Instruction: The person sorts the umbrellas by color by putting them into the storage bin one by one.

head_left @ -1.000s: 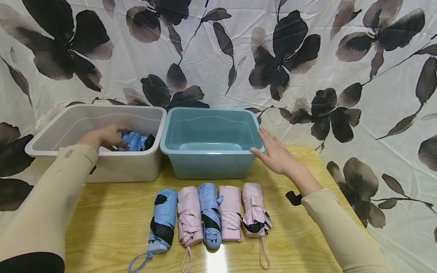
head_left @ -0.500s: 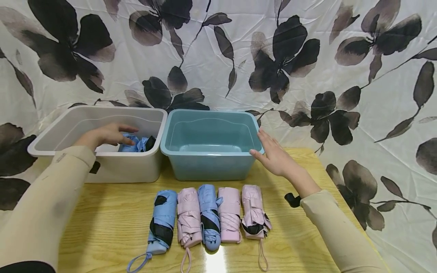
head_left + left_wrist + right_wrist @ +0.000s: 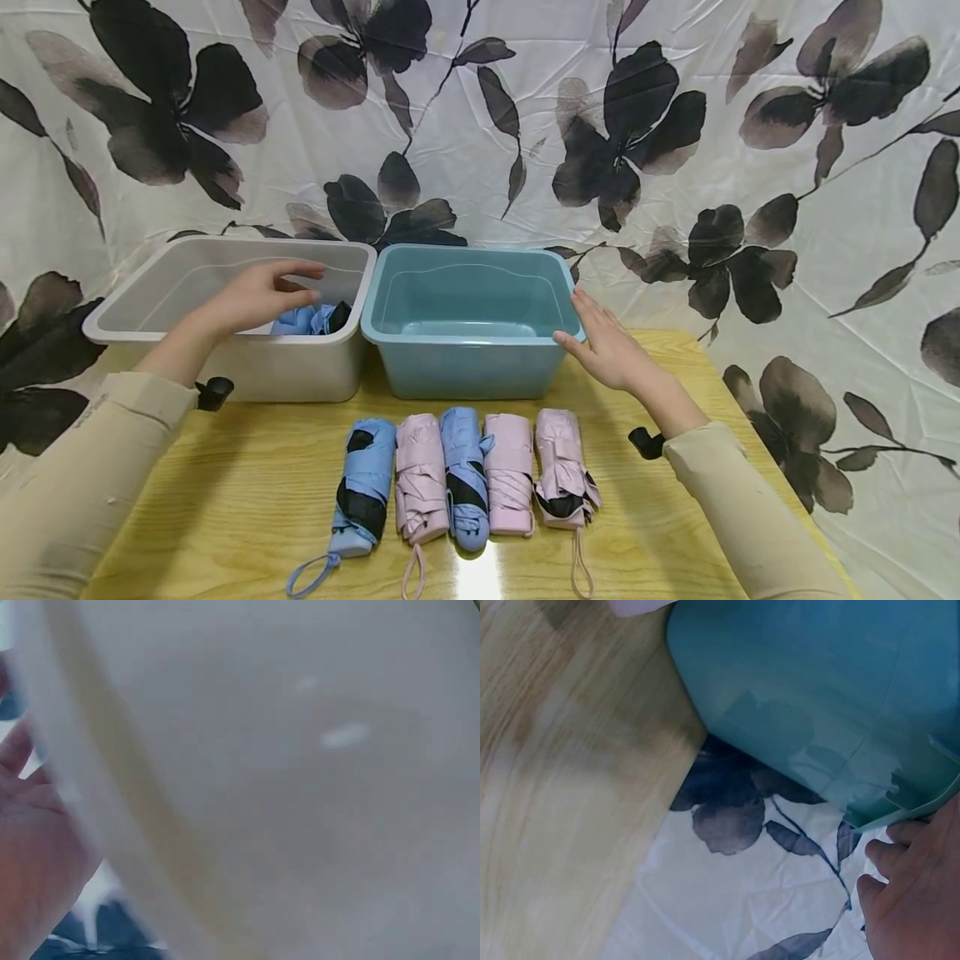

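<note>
My left hand (image 3: 258,296) hovers over the light grey bin (image 3: 285,367), fingers loosely bent and holding nothing. Below it inside that bin lies a blue folded umbrella (image 3: 303,320), partly hidden by the hand and the rim. With straight fingers, my right hand (image 3: 611,346) touches the right rim of the teal bin (image 3: 465,367); the right wrist view shows its fingertips (image 3: 889,855) by that rim. In front lies a row of folded umbrellas: a blue one (image 3: 363,483), a pink one (image 3: 420,475), another blue one (image 3: 465,475) and two more pink ones.
The two bins stand side by side at the back of the wooden table (image 3: 247,500), against a floral cloth (image 3: 487,125). Wrist loops from some umbrellas reach toward the front. The table's right edge runs beneath my right forearm.
My left hand has risen from the blue umbrella in the grey bin, its fingers coming away. The right hand has stayed at the teal rim. The head view has shifted slightly.
</note>
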{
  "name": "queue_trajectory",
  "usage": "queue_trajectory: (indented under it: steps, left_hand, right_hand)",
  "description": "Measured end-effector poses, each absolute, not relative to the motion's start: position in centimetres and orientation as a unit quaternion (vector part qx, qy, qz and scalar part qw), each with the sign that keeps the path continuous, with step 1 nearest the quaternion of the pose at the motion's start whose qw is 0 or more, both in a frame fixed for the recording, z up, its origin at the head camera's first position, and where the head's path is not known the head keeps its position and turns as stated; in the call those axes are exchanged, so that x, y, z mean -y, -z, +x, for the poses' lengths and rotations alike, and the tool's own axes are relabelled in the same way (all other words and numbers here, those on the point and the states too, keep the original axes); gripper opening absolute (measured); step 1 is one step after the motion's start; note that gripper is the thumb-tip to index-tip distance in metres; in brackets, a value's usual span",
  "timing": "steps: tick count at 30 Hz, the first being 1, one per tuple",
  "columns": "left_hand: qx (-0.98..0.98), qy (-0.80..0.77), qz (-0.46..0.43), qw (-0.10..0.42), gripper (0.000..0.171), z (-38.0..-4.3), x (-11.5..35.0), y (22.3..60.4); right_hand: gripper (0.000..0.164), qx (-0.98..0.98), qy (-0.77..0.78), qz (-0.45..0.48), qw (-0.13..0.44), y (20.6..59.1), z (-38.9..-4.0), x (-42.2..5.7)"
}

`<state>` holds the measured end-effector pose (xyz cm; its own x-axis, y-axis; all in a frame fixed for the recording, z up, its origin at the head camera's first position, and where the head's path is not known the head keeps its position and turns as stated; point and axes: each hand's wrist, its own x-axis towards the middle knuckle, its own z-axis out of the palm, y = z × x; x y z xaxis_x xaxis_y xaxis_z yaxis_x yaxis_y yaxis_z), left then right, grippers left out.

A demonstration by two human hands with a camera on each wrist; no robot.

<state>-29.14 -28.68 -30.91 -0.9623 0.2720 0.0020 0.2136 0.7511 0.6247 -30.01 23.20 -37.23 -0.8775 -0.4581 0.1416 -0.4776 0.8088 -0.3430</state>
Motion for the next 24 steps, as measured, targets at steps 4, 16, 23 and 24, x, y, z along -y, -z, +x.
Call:
queue_trajectory:
  steps: [4, 16, 23, 24]
  left_hand:
    - [-0.921, -0.359, 0.149, -0.005, 0.054, -26.7, 27.0, 30.3]
    - [-0.855, -0.449, 0.217, -0.14, 0.049, -19.8, 22.8, 31.7]
    - [-0.836, -0.462, 0.252, -0.156, 0.051, -17.4, 21.5, 34.8]
    - [-0.839, -0.456, 0.254, -0.153, 0.051, -17.2, 21.3, 35.4]
  right_hand:
    - [0.084, 0.951, -0.191, 0.242, 0.024, 37.1, -30.0, -23.3]
    - [0.085, 0.951, -0.189, 0.242, 0.024, 37.3, -30.0, -23.3]
    - [0.084, 0.951, -0.191, 0.242, 0.022, 37.2, -29.9, -23.2]
    - [0.084, 0.951, -0.19, 0.242, 0.022, 37.2, -29.9, -23.2]
